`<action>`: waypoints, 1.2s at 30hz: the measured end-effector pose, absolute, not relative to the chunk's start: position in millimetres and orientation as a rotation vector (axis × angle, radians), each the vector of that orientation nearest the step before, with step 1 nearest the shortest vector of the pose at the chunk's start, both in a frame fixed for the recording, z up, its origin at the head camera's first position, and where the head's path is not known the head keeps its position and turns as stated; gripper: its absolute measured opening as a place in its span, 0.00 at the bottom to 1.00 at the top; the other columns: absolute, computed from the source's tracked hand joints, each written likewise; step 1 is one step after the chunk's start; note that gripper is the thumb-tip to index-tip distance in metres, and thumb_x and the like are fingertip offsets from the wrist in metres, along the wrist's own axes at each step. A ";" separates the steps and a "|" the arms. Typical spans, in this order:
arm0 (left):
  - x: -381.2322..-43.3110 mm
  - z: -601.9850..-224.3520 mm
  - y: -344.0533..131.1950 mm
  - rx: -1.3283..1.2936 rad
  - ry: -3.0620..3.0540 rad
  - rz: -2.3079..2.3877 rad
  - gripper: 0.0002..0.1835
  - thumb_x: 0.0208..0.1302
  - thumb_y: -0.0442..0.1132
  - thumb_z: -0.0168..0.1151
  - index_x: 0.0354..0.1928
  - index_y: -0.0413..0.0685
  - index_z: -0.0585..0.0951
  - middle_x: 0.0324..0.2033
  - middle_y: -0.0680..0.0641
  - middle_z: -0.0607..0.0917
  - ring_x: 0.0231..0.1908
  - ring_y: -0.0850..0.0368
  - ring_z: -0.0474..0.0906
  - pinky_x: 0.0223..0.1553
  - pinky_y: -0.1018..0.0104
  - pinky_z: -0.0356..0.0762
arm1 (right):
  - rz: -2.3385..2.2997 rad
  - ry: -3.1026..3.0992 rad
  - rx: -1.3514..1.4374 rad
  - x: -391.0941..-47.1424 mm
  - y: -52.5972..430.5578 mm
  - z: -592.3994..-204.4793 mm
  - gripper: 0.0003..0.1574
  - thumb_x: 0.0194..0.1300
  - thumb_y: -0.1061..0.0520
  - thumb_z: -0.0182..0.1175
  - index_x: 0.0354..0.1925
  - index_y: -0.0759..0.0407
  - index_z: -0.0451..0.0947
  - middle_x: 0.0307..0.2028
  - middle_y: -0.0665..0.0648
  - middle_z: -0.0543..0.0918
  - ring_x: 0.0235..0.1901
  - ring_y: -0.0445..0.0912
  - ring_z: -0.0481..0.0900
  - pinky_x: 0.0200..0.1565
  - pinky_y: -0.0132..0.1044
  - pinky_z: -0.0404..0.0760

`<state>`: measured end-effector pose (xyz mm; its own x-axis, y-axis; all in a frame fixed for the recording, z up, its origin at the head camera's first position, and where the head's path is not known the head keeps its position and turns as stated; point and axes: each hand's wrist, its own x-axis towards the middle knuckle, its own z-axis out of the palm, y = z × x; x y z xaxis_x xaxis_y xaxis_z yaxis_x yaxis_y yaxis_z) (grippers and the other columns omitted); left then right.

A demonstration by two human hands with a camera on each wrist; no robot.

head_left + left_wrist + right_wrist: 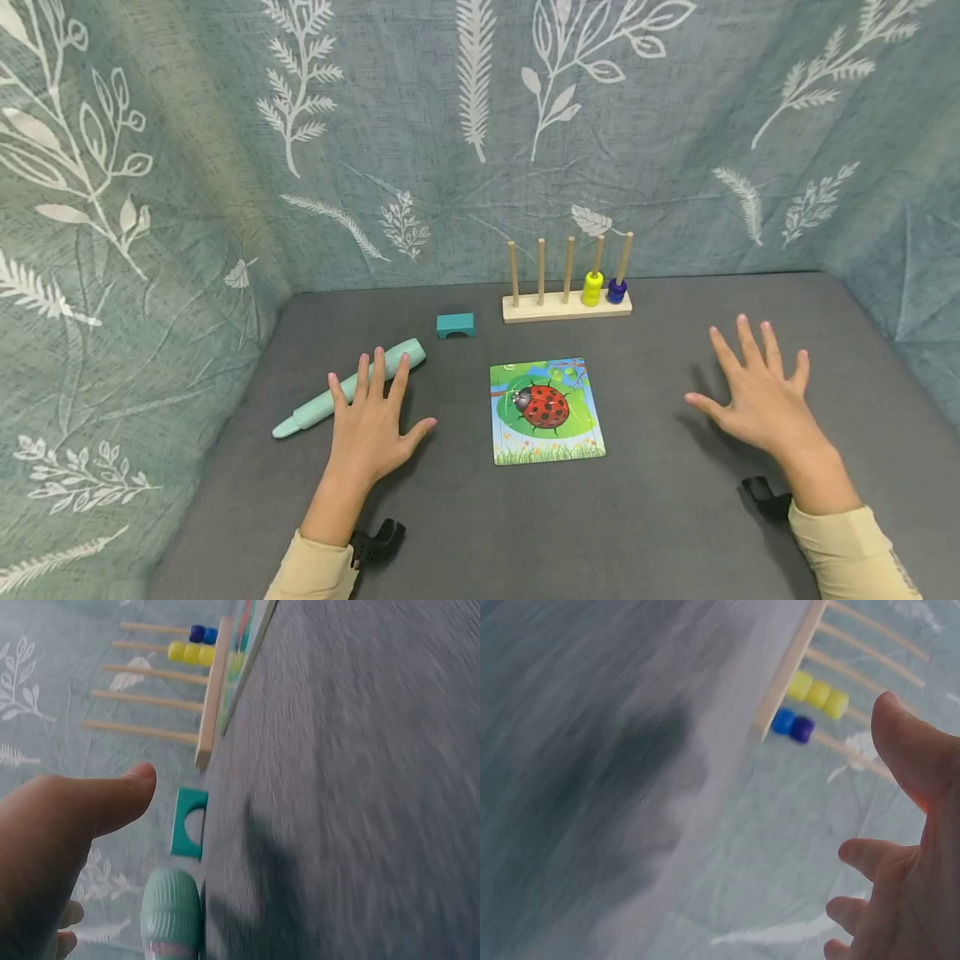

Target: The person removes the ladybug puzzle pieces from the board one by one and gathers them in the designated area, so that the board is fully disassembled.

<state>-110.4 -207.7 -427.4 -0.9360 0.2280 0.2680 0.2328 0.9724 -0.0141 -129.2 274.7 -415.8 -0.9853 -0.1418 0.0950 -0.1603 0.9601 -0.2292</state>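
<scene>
Left hand [370,437], 1: fingers extended and spread, released, grasping nothing; its fingers overlap, in the head view, a long mint-green marker-shaped object [318,410], contact between the 2 not determinable; this object lies aslant, narrow tip near the tabletop's left edge, wide end near a teal rectangular block with an arched notch [456,325]; right hand [765,400], 1: fingers splayed, likewise released, over the right part of the dark grey tabletop [637,517], well apart from every object; square ladybird picture puzzle [543,408], 1: flat, between the 2 hands, nearer the left; a broad stretch of grey surface runs from its right edge to the right hand, another from its lower edge toward the person; pale wooden peg stand [536,310], 1: near the far edge, behind the puzzle, a gap between them, 5 upright pegs, 3 yellow beads [592,290] on peg 4 from the left, 2 blue beads [617,291] on peg 5; grey-green cloth with white leaf prints [420,125], 1: hanging along the far edge.
</scene>
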 end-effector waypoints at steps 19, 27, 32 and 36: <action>-152.4 -433.6 -105.8 -0.772 -3.023 -0.059 0.45 0.62 0.64 0.54 0.74 0.47 0.54 0.72 0.40 0.55 0.72 0.44 0.50 0.70 0.36 0.49 | 0.804 -3.045 0.703 -172.3 184.8 -415.8 0.43 0.62 0.49 0.63 0.67 0.69 0.62 0.64 0.70 0.67 0.64 0.63 0.64 0.64 0.59 0.66; -162.8 -437.3 -74.2 -0.890 -3.088 -0.302 0.40 0.66 0.59 0.54 0.72 0.43 0.58 0.71 0.41 0.59 0.71 0.48 0.55 0.70 0.44 0.56 | 0.921 -3.105 0.874 -189.9 155.9 -420.9 0.36 0.58 0.51 0.68 0.59 0.68 0.72 0.53 0.64 0.78 0.53 0.58 0.76 0.55 0.54 0.76; -169.4 -438.4 -58.3 -0.886 -3.123 -0.534 0.37 0.68 0.56 0.53 0.71 0.42 0.60 0.71 0.41 0.60 0.71 0.49 0.56 0.70 0.48 0.58 | 0.923 -3.145 0.937 -196.6 150.9 -423.2 0.31 0.56 0.53 0.69 0.55 0.66 0.75 0.51 0.63 0.76 0.52 0.57 0.75 0.54 0.53 0.76; -170.9 -446.6 -54.3 -0.865 -3.106 -0.608 0.36 0.68 0.55 0.53 0.70 0.41 0.62 0.70 0.40 0.62 0.70 0.49 0.58 0.71 0.50 0.58 | 0.963 -3.132 0.960 -198.3 148.2 -431.1 0.30 0.55 0.55 0.69 0.54 0.65 0.75 0.51 0.62 0.74 0.52 0.56 0.72 0.54 0.54 0.75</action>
